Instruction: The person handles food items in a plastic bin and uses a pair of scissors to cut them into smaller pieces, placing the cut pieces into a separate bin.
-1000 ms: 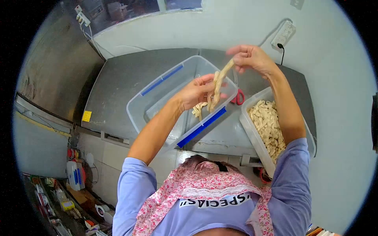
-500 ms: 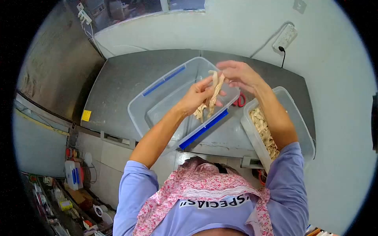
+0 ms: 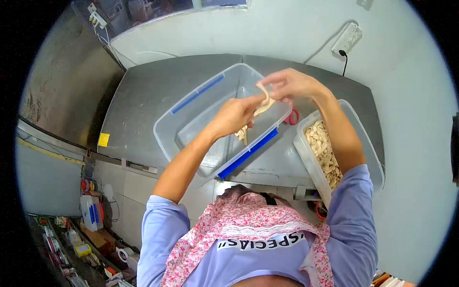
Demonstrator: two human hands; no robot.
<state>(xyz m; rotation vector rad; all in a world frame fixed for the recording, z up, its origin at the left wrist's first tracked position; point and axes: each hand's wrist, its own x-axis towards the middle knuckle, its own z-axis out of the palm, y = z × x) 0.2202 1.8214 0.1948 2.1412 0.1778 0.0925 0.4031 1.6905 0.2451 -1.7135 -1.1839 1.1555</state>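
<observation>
both hands (image 3: 238, 116) (image 3: 292, 85) pinching a pale strip (image 3: 264, 102) in a nearly closed grip over the blue-edged tub (image 3: 197, 115), red scissors (image 3: 292, 116) lying on the worktop (image 3: 138, 105) nearby

A plain pale wall (image 3: 287, 36) stands behind a dark grey tabletop (image 3: 148, 91) with a yellow label (image 3: 103, 139) near one corner. A window (image 3: 162, 9) is set high in the wall, on the left. On the right, a white power strip (image 3: 347, 39) has a black plug in it. Light-coloured tiles (image 3: 138, 189) cover the floor, which reflects light near the tabletop.
</observation>
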